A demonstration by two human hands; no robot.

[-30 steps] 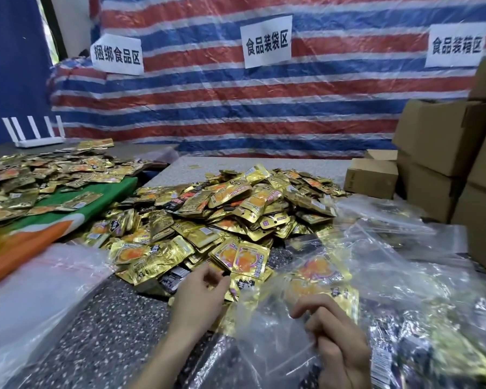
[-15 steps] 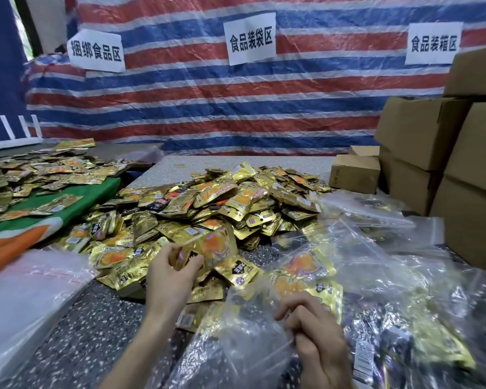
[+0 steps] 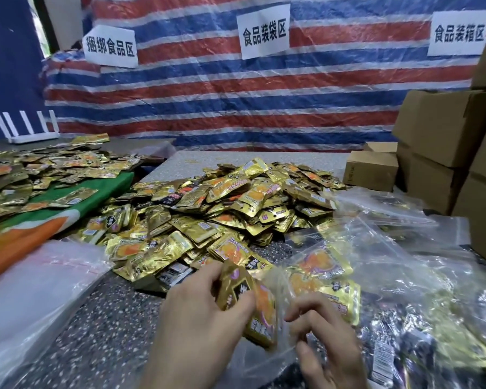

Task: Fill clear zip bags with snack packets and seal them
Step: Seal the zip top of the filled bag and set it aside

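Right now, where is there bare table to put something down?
Two patches: dark speckled tabletop between the clear plastic bag stack, the gold snack packet pile and the left hand; pale tabletop behind that pile, left of the small cardboard box. Clear zip bags crowd the right.

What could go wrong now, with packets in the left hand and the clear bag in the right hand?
The left hand grips a few gold packets together; one might slip and fall outside the clear bag.
The right hand pinches the thin bag near its mouth, which may collapse and block entry.
The loose pile lies close by; a dropped packet could get lost in it.
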